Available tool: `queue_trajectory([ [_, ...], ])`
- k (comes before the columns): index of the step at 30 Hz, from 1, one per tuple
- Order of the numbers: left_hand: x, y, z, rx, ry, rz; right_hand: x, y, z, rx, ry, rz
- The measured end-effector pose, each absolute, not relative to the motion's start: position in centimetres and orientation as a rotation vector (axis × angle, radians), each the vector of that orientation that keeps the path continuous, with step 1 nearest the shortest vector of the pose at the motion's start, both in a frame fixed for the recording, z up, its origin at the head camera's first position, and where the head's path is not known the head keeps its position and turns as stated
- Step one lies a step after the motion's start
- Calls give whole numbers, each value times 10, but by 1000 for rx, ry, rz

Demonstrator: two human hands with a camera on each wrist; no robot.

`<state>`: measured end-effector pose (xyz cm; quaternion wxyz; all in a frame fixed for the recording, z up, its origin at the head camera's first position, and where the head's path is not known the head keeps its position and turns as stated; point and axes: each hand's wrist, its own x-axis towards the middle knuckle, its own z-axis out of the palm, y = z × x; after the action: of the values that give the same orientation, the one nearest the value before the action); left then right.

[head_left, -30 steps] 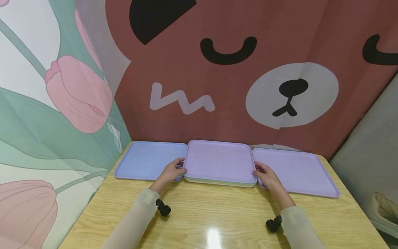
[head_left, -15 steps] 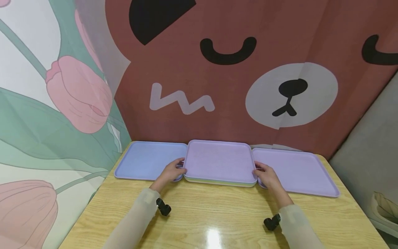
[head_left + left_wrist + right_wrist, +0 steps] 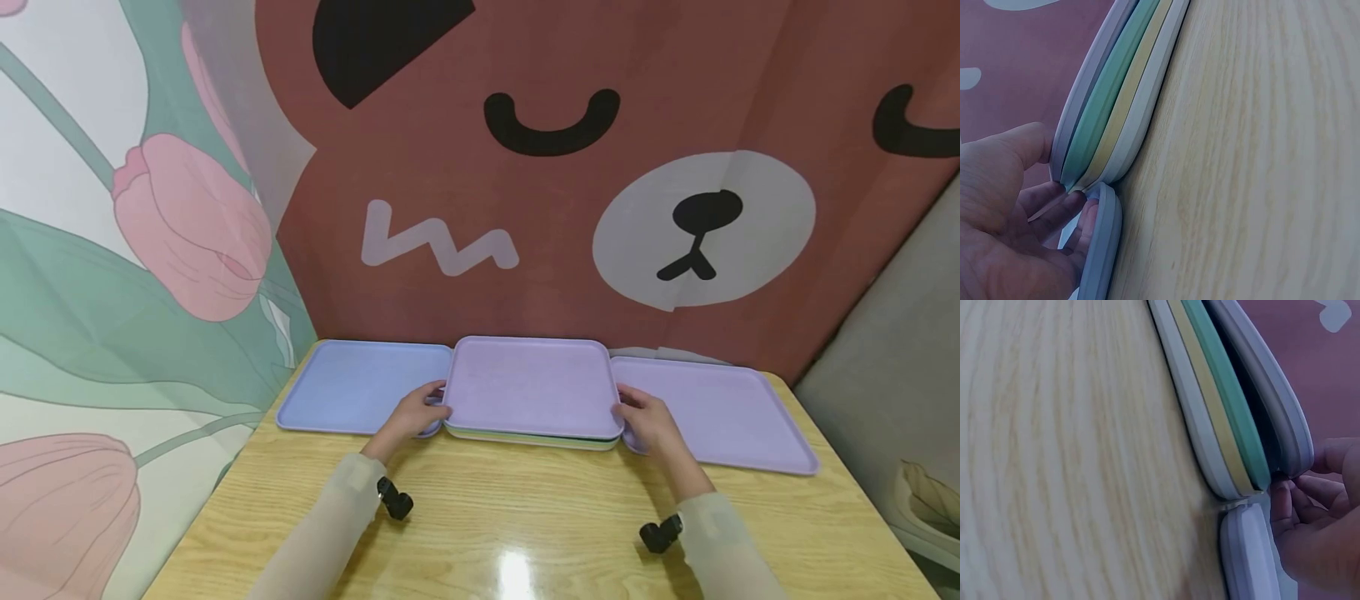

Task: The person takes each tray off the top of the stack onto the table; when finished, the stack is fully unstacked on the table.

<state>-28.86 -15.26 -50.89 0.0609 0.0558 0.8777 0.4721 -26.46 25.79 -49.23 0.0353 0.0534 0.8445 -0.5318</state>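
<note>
A purple tray (image 3: pixel 534 387) tops a stack in the middle of the table. Below it the left wrist view shows a green tray (image 3: pixel 1105 109), a yellow tray (image 3: pixel 1127 94) and a white tray (image 3: pixel 1147 106). My left hand (image 3: pixel 411 414) holds the purple tray at its left edge, thumb on the rim and fingers at the side. At the opposite edge my right hand (image 3: pixel 649 421) pinches the same tray, thumb above and fingers under it. In the right wrist view this end of the purple tray (image 3: pixel 1279 394) is raised, with a dark gap above the green tray.
A blue tray (image 3: pixel 360 387) lies left of the stack, and another purple tray (image 3: pixel 720 417) lies to its right; both are close against it. A printed cloth (image 3: pixel 420 308) hangs behind. Wood tabletop (image 3: pixel 480 500) extends in front.
The right end of the top purple tray has risen slightly, and a gap shows beneath its front right edge. My right hand has shifted a little rightward with it; my left hand has stayed put.
</note>
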Motion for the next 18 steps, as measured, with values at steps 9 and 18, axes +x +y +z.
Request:
queue_trajectory([
  [9, -289, -153, -511, 168, 2643, 1441, -263, 258, -483, 229, 2299, -1941],
  [18, -286, -154, -509, 143, 2616, 1451, -259, 262, -480, 213, 2062, -2158],
])
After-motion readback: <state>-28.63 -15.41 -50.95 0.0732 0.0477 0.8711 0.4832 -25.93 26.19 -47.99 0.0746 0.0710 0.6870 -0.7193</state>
